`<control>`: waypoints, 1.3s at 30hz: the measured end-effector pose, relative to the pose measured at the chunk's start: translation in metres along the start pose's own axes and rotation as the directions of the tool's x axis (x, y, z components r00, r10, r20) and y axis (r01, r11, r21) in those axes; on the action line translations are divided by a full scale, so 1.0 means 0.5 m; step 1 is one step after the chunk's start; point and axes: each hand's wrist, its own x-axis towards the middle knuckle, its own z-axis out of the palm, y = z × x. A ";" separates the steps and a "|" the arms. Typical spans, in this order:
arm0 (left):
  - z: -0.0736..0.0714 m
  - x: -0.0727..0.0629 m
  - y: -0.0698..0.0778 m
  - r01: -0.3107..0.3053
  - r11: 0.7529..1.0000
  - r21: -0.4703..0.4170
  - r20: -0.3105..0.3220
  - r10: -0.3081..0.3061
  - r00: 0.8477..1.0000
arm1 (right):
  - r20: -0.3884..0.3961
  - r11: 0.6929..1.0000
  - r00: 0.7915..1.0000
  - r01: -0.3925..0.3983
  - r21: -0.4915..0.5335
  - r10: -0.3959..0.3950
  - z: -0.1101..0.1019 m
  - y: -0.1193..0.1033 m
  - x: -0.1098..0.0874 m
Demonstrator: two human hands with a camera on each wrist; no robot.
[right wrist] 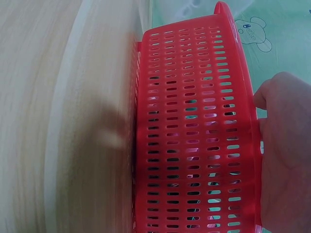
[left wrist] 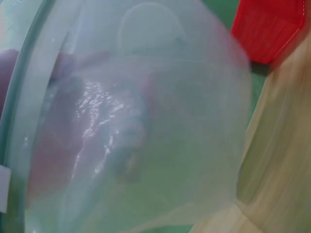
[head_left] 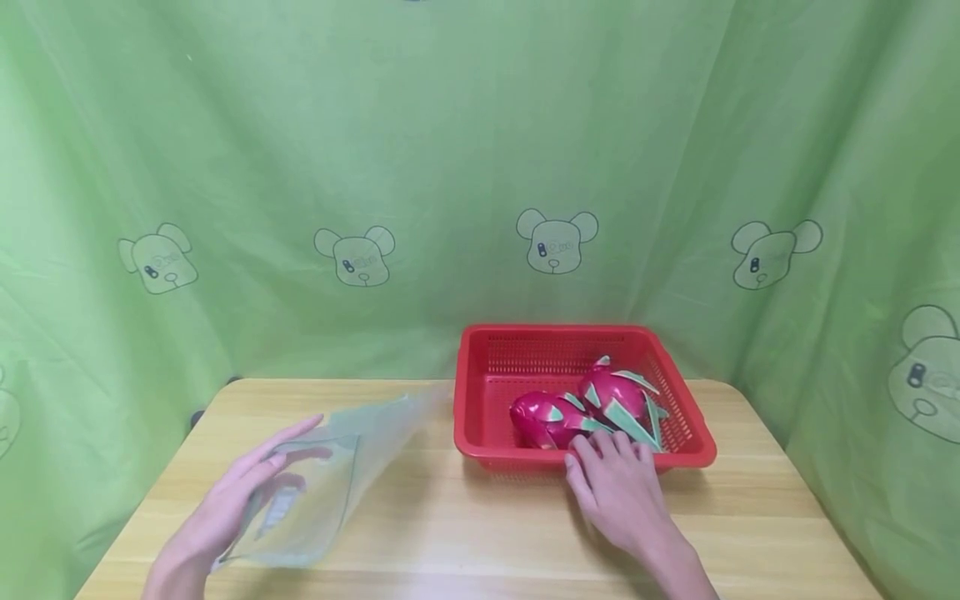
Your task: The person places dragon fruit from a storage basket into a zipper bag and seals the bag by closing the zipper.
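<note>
In the head view my left hand (head_left: 232,496) holds a translucent, pale green bag (head_left: 330,492) on the left of the table. Some of its fingers show through the film. Close up in the left wrist view, the bag (left wrist: 184,131) covers most of the hand and blurs it. My right hand (head_left: 622,492) is at the near rim of a red plastic basket (head_left: 480,450), fingers curled over the edge. Inside lie two glossy pink dragon fruits, one dragon fruit (head_left: 536,417) at left and another dragon fruit (head_left: 618,392) behind it, with green leaf tips.
The basket stands at the back right of a light wooden table (head_left: 420,533). Green curtains (head_left: 450,167) printed with bear heads hang behind and at both sides. Slotted basket walls (right wrist: 189,126) fill the middle of the right wrist view.
</note>
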 end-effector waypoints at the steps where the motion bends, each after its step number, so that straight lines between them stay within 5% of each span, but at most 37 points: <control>1: 0.002 0.002 0.001 -0.010 0.999 -0.044 -0.004 0.010 1.000 | 0.001 1.000 1.000 -0.001 0.001 0.001 0.000 0.000 -0.001; 5: 0.008 0.005 0.005 -0.072 0.994 -0.079 -0.056 0.067 0.996 | 0.004 1.000 1.000 -0.003 0.000 0.003 0.001 0.000 -0.002; 10: 0.021 0.008 0.020 -0.133 0.986 0.102 -0.191 0.151 0.970 | 0.000 1.000 1.000 0.002 -0.003 -0.002 0.002 -0.001 -0.003; 16: 0.037 0.011 0.038 -0.066 0.925 0.375 -0.343 0.205 0.917 | -0.019 1.000 1.000 0.017 0.001 -0.017 0.003 0.000 -0.003; 21: 0.040 0.011 0.044 -0.042 0.899 0.436 -0.359 0.216 0.908 | -0.026 1.000 1.000 0.017 0.002 -0.017 0.003 0.000 -0.003; 27: 0.037 0.006 0.055 -0.036 0.976 0.214 -0.310 0.102 0.945 | -0.019 1.000 1.000 0.013 0.003 -0.013 0.003 -0.001 -0.001; 31: 0.039 0.009 0.063 -0.084 0.995 0.059 -0.311 0.098 0.945 | -0.020 1.000 1.000 0.010 0.005 -0.010 0.002 -0.001 -0.002; 35: 0.048 0.018 0.066 -0.199 0.979 -0.051 -0.395 0.163 0.904 | -0.018 1.000 1.000 0.006 0.005 -0.006 0.001 0.000 -0.002; 39: 0.055 0.026 0.071 -0.370 0.919 -0.134 -0.474 0.269 0.838 | -0.011 1.000 1.000 0.004 0.006 -0.004 0.000 0.000 -0.001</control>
